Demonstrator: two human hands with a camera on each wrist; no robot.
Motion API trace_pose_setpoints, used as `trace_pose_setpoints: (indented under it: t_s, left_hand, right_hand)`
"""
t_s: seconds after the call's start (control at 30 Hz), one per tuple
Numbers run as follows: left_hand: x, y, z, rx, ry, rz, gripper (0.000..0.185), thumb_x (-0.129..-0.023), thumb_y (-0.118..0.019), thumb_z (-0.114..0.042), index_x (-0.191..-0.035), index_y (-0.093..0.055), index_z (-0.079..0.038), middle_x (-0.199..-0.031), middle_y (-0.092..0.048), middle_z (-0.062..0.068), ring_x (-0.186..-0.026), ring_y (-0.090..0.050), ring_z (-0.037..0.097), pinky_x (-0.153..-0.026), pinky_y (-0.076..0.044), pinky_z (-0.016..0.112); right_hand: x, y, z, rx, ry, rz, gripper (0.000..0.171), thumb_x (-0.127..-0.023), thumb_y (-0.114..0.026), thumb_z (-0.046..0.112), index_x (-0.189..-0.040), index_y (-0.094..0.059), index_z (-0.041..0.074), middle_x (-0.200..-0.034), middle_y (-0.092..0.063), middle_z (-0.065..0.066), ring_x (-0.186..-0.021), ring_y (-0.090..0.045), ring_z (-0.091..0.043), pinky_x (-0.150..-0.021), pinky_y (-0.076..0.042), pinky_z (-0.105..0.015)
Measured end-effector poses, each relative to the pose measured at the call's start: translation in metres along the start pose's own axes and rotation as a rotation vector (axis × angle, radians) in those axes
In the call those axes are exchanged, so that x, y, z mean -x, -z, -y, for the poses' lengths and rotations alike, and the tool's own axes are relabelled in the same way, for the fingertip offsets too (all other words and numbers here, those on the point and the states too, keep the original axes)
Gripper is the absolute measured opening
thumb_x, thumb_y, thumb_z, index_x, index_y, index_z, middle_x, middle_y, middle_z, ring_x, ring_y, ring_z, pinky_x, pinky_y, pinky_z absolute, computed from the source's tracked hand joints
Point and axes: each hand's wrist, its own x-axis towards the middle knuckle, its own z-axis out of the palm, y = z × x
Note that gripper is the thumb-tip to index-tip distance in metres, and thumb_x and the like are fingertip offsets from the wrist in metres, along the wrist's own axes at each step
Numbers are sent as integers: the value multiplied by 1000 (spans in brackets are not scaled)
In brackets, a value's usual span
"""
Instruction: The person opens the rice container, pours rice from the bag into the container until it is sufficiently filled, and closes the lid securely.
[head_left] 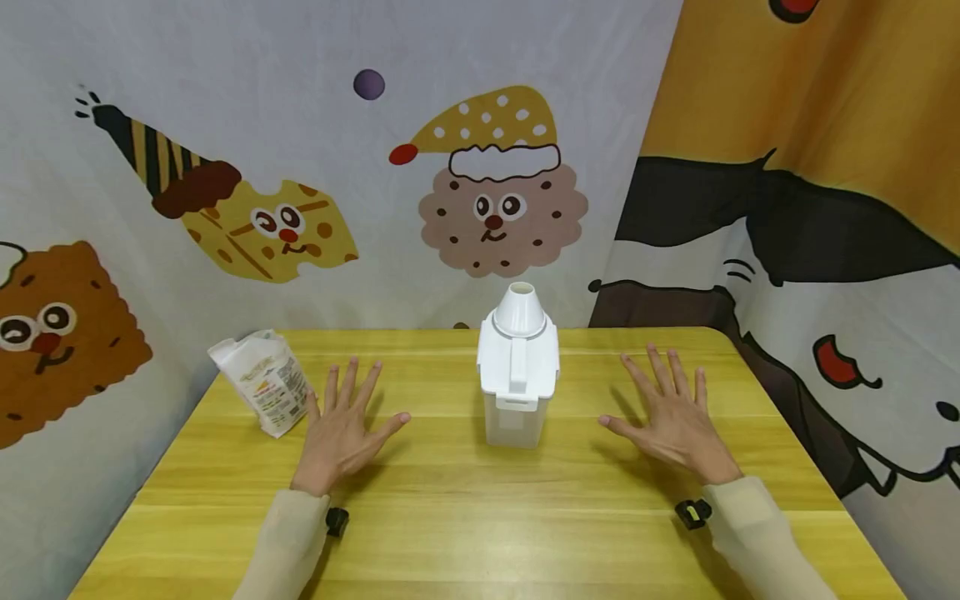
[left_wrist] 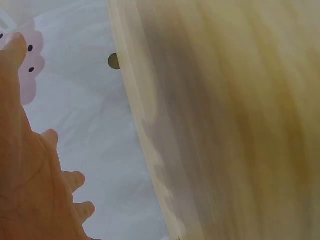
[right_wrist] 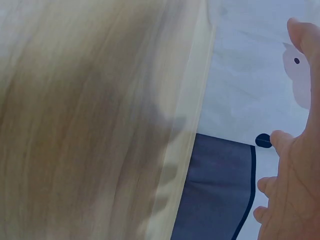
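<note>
Orange-brown and square, a printed cracker figure (head_left: 82, 325) marks the left end of the cloth backdrop (head_left: 300, 50). Next comes a white printed bag (head_left: 264, 379) at the far left of the yellow wood-grained table (head_left: 480, 517). Its long axis slants in the head view, the upper end towards the far left, the lower end towards the person; whether it stands or leans I cannot tell. Just beside it is the left hand (head_left: 337, 442), back upward, fingers spread wide and pointing away from the person, thumb reaching inward, with nothing in its grasp. Behind and above, a cheese figure (head_left: 277, 237) wears a striped hat.

Between the hands, towards the table's far edge, a white container (head_left: 517, 367) stands upright, long axis vertical, apart from both. Its lid carries a cone (head_left: 521, 312) whose narrow, open tip points up; a raised bar (head_left: 517, 367) runs from the cone towards the person, ending at a tab (head_left: 517, 403) on the near side. A cookie figure (head_left: 502, 225) shows above it.

Farther right, the right hand (head_left: 678, 425) mirrors the left: fingers fanned and pointing away, thumb turned towards the container, holding nothing. Beyond it, a mustard-yellow area (head_left: 825, 100) fills the backdrop's upper right.
</note>
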Motion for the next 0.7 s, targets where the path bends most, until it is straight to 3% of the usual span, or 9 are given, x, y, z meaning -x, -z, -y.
trace_pose_setpoints:
  t_s: [0.43, 0.7]
  left_hand:
    - [-3, 3, -2, 36, -30, -24, 94, -94, -51, -74, -166, -9, -32, -173, 4, 10, -159, 7, 42, -116, -3, 81]
    - [-7, 9, -9, 81, -87, -65, 93, -94, -55, -71, -166, -9, -33, -174, 0, 8, -160, 0, 41, -118, -10, 77]
  right_hand:
    - [2, 5, 4, -30, 22, -6, 102, -85, -64, 74, -165, -21, 29, -173, -6, -17, -157, -4, -48, -119, 4, -75]
    - [-1, 12, 14, -77, 43, -1, 103, -85, -67, 72, -165, -20, 29, -173, -6, -16, -158, -3, -46, -120, 2, -73]
